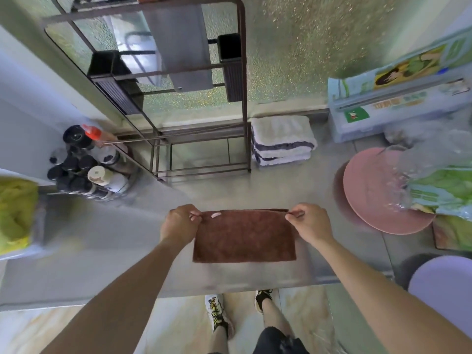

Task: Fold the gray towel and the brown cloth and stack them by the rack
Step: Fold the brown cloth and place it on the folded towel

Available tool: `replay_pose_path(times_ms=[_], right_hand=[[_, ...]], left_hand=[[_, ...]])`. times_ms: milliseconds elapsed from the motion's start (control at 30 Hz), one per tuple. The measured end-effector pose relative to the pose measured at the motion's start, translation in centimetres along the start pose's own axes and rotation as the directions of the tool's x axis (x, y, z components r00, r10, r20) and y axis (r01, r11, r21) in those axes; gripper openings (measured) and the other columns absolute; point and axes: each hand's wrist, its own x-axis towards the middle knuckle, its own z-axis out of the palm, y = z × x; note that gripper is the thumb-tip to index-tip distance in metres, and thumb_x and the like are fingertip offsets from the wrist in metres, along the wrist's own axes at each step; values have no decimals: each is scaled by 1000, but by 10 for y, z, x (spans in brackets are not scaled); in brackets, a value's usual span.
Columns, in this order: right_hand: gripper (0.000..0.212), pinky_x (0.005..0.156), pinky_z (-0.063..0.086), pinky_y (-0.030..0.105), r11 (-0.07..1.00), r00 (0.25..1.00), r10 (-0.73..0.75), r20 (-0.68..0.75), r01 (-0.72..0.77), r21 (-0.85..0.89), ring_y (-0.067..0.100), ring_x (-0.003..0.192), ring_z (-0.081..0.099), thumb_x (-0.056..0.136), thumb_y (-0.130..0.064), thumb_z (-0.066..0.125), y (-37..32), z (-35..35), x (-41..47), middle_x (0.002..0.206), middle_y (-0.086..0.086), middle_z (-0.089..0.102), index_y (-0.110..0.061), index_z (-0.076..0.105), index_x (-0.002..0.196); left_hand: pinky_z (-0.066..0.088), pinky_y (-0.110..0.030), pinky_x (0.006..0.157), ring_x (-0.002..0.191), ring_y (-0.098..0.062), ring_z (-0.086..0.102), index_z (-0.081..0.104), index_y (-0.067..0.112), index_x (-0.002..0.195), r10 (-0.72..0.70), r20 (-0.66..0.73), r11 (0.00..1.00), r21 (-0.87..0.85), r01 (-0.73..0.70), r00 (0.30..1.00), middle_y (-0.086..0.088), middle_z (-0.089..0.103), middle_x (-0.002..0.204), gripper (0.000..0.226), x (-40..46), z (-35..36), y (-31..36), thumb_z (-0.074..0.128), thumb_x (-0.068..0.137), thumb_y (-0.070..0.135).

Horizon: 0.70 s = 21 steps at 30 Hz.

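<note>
The brown cloth [244, 237] hangs as a flat rectangle over the steel counter [102, 251], held up by its two top corners. My left hand [180, 223] pinches the top left corner and my right hand [310, 222] pinches the top right corner. A small pale tag shows near the cloth's top left. The gray towel [282, 140] lies folded in a neat stack at the back of the counter, right beside the dark metal rack [201, 139].
A cluster of spice jars and a red-capped bottle [86, 164] stands left of the rack. A pink plate [375, 190] with plastic bags sits at the right, a printed box [393, 108] behind it. A yellow-green cloth [15, 213] lies far left. The counter's front edge runs near my feet.
</note>
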Motion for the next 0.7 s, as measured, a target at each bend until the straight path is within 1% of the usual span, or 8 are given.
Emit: replay_pose_path(times_ms=[100, 167, 333, 400, 467, 567, 633, 700], right_hand=[[14, 76, 52, 29, 999, 999, 29, -15, -28, 28, 20, 77, 72, 78, -25, 79, 7, 6, 8, 77, -2, 74, -17, 73, 88], [24, 80, 55, 35, 997, 998, 53, -35, -52, 51, 20, 77, 70, 78, -28, 79, 9, 7, 6, 80, -3, 73, -17, 70, 97], [32, 82, 48, 34, 969, 971, 231, -59, -224, 108, 21, 87, 65, 82, -37, 75, 6, 11, -36, 85, -4, 72, -18, 63, 105], [36, 78, 44, 32, 949, 952, 303, -42, -297, 105, 21, 84, 59, 82, -40, 75, 5, 18, -56, 83, -5, 68, -18, 60, 106], [38, 77, 42, 32, 932, 937, 349, -33, -343, 119, 22, 83, 57, 82, -39, 76, 5, 28, -67, 85, -3, 66, -16, 58, 107], [36, 73, 40, 29, 908, 914, 406, -17, -401, 121, 28, 92, 66, 81, -37, 76, 7, 42, -69, 92, 2, 72, -14, 63, 106], [32, 68, 40, 28, 904, 909, 417, -12, -413, 109, 27, 84, 66, 80, -36, 76, 8, 49, -69, 87, 2, 73, -14, 68, 100], [24, 60, 38, 27, 895, 900, 435, 24, -435, 99, 24, 73, 60, 79, -33, 77, 5, 53, -73, 83, 4, 73, -14, 73, 93]], left_hand=[[58, -39, 83, 92, -28, 70, 70, 34, 84, -44, -11, 999, -23, 43, 999, 0, 77, 93, 14, 5, 9, -2, 61, 84, 24], [58, -42, 84, 94, -30, 69, 69, 31, 93, -92, -39, 994, -55, 90, 995, -3, 75, 98, 12, 2, 13, -3, 61, 85, 27], [53, -40, 79, 100, -34, 65, 57, 18, 114, -149, -131, 989, -17, 148, 980, -8, 66, 113, 38, -32, 24, -15, 67, 85, 40], [49, -38, 77, 100, -33, 65, 54, 17, 116, -185, -110, 982, 9, 187, 977, -8, 64, 114, 42, -52, 32, -19, 68, 86, 43], [49, -38, 80, 102, -32, 64, 52, 16, 115, -210, -29, 978, 7, 210, 977, -8, 66, 113, 42, -64, 41, -25, 71, 85, 38], [53, -40, 87, 103, -30, 65, 54, 15, 113, -205, 44, 975, -76, 208, 978, -7, 70, 110, 41, -59, 45, -28, 77, 79, 19], [56, -42, 86, 99, -30, 67, 57, 16, 110, -153, 11, 982, -111, 153, 988, -7, 70, 106, 41, -50, 41, -26, 77, 75, 9], [56, -41, 83, 96, -30, 66, 60, 15, 110, -46, -71, 995, -96, 39, 996, -8, 68, 105, 38, -41, 34, -20, 71, 77, 1]])
